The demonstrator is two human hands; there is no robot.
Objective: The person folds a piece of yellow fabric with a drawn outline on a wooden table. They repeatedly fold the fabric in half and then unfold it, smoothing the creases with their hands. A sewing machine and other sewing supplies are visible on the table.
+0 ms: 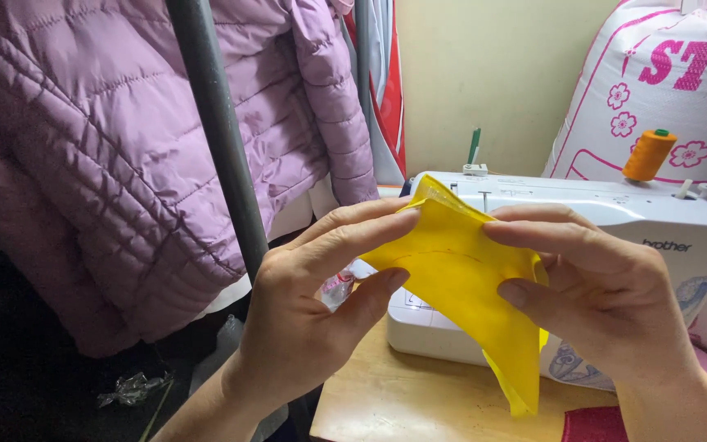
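Head view. Both hands are raised in front of the sewing machine (615, 217), holding one piece of yellow fabric (468, 286) between them.

Left hand (321, 303): closed in a pinch on the fabric's left edge. The fingers lie across the near top face and the thumb presses from below, so the cloth edge sits between them. Wrist enters from the lower middle of the frame.

Right hand (607, 303): also closed on the fabric, at its right edge. The fingers reach over the top from the right and the thumb tip presses on the near face of the cloth. Part of the fabric passes behind the fingers and is hidden there.

Fabric: stretched between the two hands, upper corner folded to a point near the left fingertips, lower corner hanging free in a taper below the right thumb. A faint curved line crosses its face. It is held in the air, above the wooden table (386, 401) and in front of the machine; contact with either cannot be seen.

Surroundings: the white sewing machine stands on the table, with an orange thread spool (648, 154) upright on top at the right. A grey pole (218, 139) runs up behind the left hand. A lilac quilted jacket (100, 155) hangs at the left. A white sack with pink flowers (664, 90) stands behind the machine.
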